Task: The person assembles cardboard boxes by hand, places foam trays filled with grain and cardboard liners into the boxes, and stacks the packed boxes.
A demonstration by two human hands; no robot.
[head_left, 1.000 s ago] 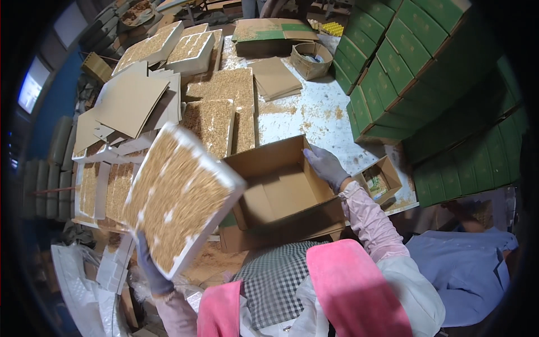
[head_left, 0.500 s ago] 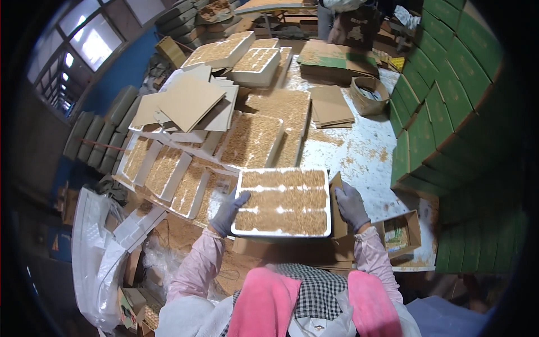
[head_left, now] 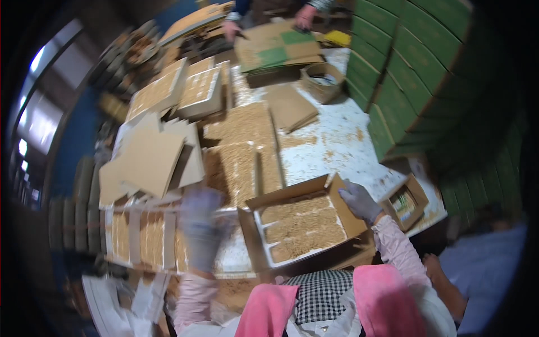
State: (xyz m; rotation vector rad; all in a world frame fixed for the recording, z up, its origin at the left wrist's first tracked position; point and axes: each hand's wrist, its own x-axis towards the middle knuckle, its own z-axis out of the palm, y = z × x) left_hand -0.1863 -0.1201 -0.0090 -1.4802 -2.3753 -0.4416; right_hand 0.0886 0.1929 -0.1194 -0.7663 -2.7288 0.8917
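Observation:
An open cardboard box [head_left: 256,247] stands in front of me with a white foam tray [head_left: 300,227] of loose tan material inside it. My right hand [head_left: 359,199], in a grey glove, grips the box's right wall near its far corner. My left hand [head_left: 201,224], also gloved, is raised to the left of the box and badly smeared by motion, so its fingers cannot be made out. Several similar filled foam trays [head_left: 151,238] lie to the left, beside a pile of flat cardboard sheets [head_left: 151,157].
Green boxes [head_left: 421,73] are stacked high at right, near a small carton [head_left: 421,202]. Another person's pink-gloved hands [head_left: 305,17] touch flat cardboard [head_left: 266,42] at the back, beside a round container [head_left: 323,81]. A co-worker's blue garment [head_left: 485,269] and arm show at bottom right.
The foam tray has gone down from my hands into the cardboard box. My left hand has left the tray and moved up leftward. Pink-gloved hands have appeared on the back cardboard.

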